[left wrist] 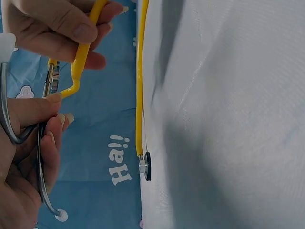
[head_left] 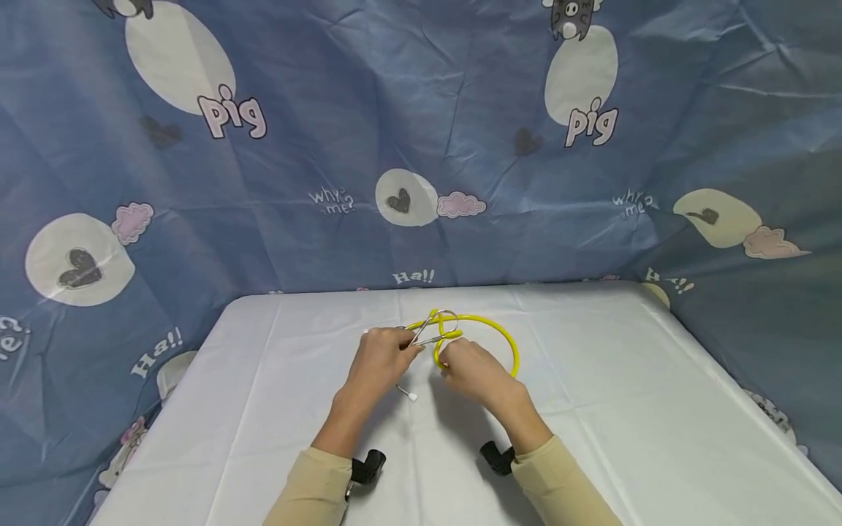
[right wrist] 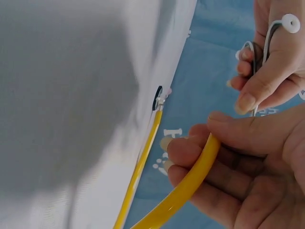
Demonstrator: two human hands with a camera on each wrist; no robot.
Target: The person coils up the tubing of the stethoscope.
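Note:
A stethoscope with yellow tubing [head_left: 495,326] is between the two hands. My left hand [head_left: 384,356] grips its metal ear tubes [left wrist: 42,167], close to where they enter the yellow tube. White ear tips [left wrist: 62,215] stick out on either side of that hand. The right hand [head_left: 479,371] pinches the yellow tube between thumb and fingers, just beyond the fork, as the right wrist view shows. From there the tube loops round to the chest piece [left wrist: 144,166], low on the white cloth. In the head view the left hand hides most of the ear tubes.
White cloth [head_left: 263,409] covers the table. Behind and beside it hangs a blue printed curtain [head_left: 329,241]. Black wrist camera mounts [head_left: 368,466] sit at both beige sleeves [head_left: 312,482].

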